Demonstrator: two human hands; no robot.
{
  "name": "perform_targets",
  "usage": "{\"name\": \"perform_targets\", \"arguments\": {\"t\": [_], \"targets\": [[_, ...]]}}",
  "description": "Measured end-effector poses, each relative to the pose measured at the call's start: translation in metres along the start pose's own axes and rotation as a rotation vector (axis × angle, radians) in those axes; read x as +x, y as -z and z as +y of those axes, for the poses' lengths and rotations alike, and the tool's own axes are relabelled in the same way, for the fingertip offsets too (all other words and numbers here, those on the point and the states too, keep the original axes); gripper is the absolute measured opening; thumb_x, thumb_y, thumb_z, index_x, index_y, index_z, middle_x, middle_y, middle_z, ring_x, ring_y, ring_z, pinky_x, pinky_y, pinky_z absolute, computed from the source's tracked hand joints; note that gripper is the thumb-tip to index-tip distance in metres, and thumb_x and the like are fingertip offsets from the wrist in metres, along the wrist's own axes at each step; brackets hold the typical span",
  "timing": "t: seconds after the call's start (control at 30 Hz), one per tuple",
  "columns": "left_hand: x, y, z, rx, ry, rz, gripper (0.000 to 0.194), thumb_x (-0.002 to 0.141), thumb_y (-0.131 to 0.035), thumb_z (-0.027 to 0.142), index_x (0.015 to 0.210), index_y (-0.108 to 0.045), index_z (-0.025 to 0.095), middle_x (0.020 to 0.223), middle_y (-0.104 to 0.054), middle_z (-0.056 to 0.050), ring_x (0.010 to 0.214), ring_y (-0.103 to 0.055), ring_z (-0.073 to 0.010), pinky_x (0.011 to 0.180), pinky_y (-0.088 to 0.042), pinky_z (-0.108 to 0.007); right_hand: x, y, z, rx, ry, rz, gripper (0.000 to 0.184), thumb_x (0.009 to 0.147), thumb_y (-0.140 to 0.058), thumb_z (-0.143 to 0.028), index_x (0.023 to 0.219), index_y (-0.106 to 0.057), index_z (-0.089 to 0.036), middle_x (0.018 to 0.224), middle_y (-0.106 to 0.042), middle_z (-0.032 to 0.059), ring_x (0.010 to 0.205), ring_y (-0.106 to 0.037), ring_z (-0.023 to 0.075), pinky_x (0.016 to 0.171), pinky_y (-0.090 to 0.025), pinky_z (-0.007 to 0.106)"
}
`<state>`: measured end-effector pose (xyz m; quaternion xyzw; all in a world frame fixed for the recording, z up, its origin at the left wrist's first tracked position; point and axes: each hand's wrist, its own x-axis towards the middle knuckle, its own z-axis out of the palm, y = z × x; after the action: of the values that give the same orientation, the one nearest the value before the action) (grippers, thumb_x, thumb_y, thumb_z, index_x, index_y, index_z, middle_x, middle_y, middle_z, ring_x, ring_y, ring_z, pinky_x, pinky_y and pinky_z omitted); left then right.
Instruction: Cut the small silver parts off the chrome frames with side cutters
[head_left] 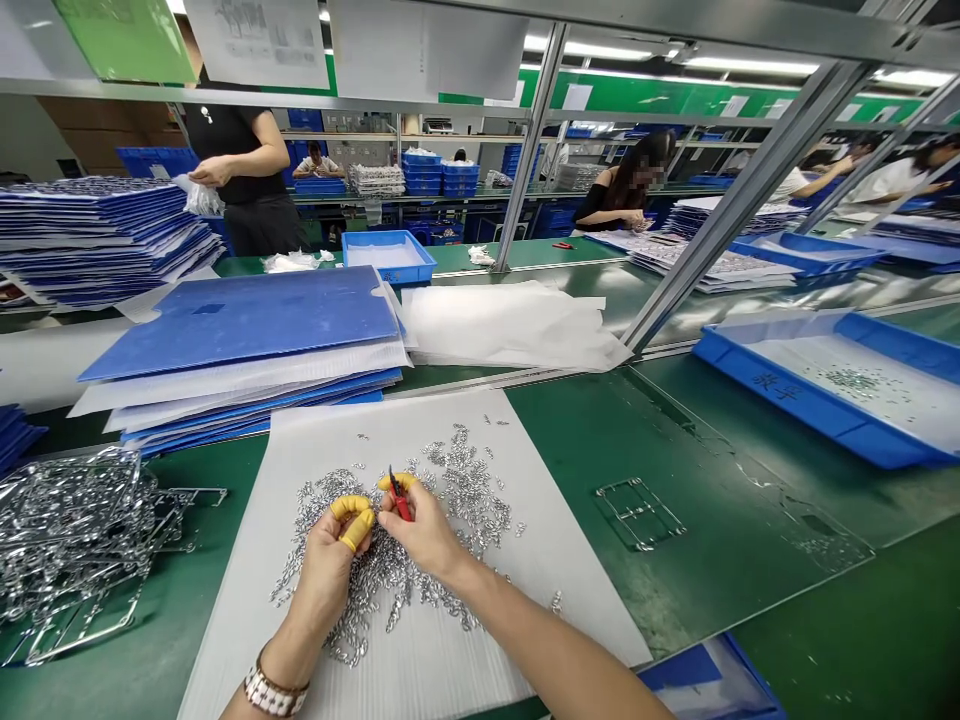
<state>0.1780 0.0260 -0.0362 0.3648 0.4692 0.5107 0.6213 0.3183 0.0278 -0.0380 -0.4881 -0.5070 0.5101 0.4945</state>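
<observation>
My left hand (330,560) wears yellow finger cots on thumb and forefinger and pinches a small shiny metal part that I can barely make out. My right hand (424,525), also with a yellow cot on one fingertip, is closed round small red-handled cutters (398,497), whose dark tip points up and away. Both hands hover close together over a heap of small silvery metal parts (457,480) spread on a white corrugated sheet (525,580) on the green table.
A tangle of shiny metal frames (67,530) lies at the left. Stacked blue and white sheets (240,350) sit behind, white foam sheets (510,325) beside them. A blue tray (757,375) with small parts stands right. One empty frame (637,512) lies on the table. Other people work beyond.
</observation>
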Motion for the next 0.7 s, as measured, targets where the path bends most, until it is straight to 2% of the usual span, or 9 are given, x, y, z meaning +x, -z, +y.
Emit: {"name": "perform_targets", "arguments": {"t": [0.4,0.7], "targets": [[0.0020,0.0019,-0.0026,-0.053,0.043,-0.033,0.034,0.062,-0.083,0.034,0.086,-0.068,0.015,0.065,-0.060,0.001,0.052,-0.045,-0.0074,0.050,-0.035,-0.021,0.0000,-0.0020,0.0054,0.176,-0.051,-0.052,0.034,0.069,-0.064,-0.017,0.103,-0.056,-0.020,0.080,-0.055,-0.0022,0.072,-0.054,0.0128,0.071,-0.045,0.027],[0.0014,0.0031,-0.0048,-0.135,0.100,-0.056,0.028,0.065,-0.082,0.030,0.084,-0.066,0.017,0.068,-0.059,0.003,0.053,-0.048,-0.0062,0.052,-0.036,-0.020,-0.0011,-0.0029,0.0057,0.256,-0.107,-0.040,0.036,0.067,-0.066,-0.018,0.102,-0.057,-0.020,0.082,-0.057,-0.0012,0.075,-0.055,0.0135,0.072,-0.046,0.028]]}}
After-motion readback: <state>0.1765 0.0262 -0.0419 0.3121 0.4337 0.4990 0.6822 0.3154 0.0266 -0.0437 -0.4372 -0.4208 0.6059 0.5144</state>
